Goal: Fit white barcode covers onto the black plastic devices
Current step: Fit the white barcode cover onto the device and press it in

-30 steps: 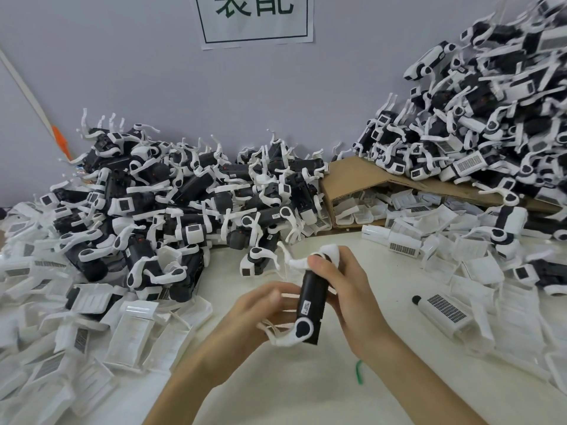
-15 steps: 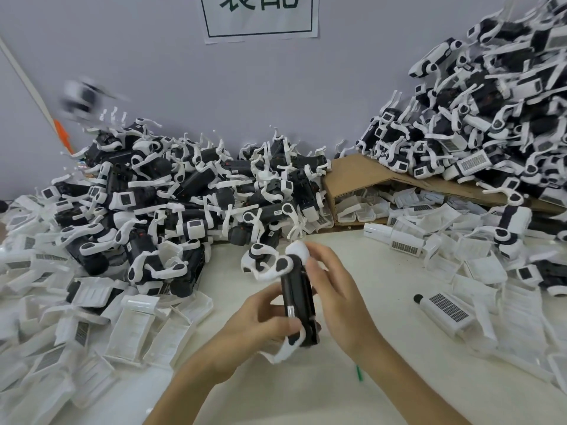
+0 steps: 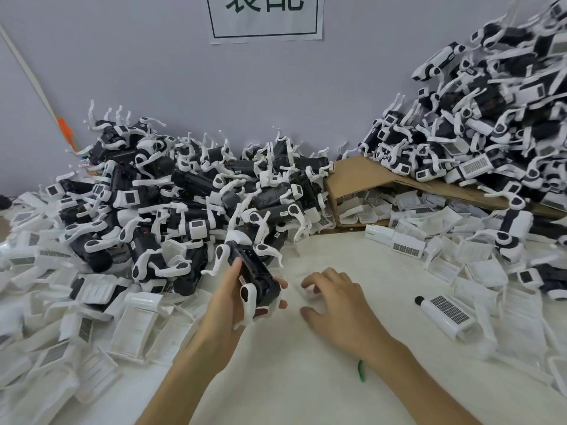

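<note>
Right hand (image 3: 334, 299) has left the black device (image 3: 257, 279) (fingers spread, seemingly empty); left hand (image 3: 225, 305) grips it.

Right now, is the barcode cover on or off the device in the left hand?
Off, as far as shown: the device gripped by the left hand shows a bare black body, no white barcode panel.

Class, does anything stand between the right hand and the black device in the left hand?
Nothing clearly visible does. The open right hand lies right of the black device gripped by the left hand; only white table between.
</note>
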Tool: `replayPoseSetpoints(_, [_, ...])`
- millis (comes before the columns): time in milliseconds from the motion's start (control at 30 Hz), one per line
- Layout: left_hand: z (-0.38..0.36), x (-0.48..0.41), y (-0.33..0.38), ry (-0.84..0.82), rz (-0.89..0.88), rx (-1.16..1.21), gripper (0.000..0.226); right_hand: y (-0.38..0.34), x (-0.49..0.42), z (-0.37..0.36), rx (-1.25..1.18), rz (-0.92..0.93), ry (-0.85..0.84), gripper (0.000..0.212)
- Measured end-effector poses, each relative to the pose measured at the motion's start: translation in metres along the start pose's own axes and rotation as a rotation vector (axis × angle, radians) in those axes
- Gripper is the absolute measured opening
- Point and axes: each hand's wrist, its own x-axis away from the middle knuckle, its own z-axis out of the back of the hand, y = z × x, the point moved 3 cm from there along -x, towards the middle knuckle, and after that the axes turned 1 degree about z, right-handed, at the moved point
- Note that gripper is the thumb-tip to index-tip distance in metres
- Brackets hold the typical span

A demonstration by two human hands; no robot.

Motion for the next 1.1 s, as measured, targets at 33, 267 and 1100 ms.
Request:
replayPoseSetpoints(33, [-0.001, -0.002, -0.001, 0.011, 0.015, 0.024, 0.06, 0.001, 0.0, 0.002, 0.002, -0.011, 0.023, 0.034])
replayPoseSetpoints(267, [-0.005, 0.001, 0.0, 0.028, 0.03, -0.029, 0.05, -0.005, 0.002, 0.024, -0.308, -0.108, 0.238, 0.011])
replayPoseSetpoints(1100, [-0.013, 0.009, 0.0, -0.04, -0.099, -0.135, 0.042, -0.023, 0.003, 0.023, -1.194, -0.173, -0.07, 0.021])
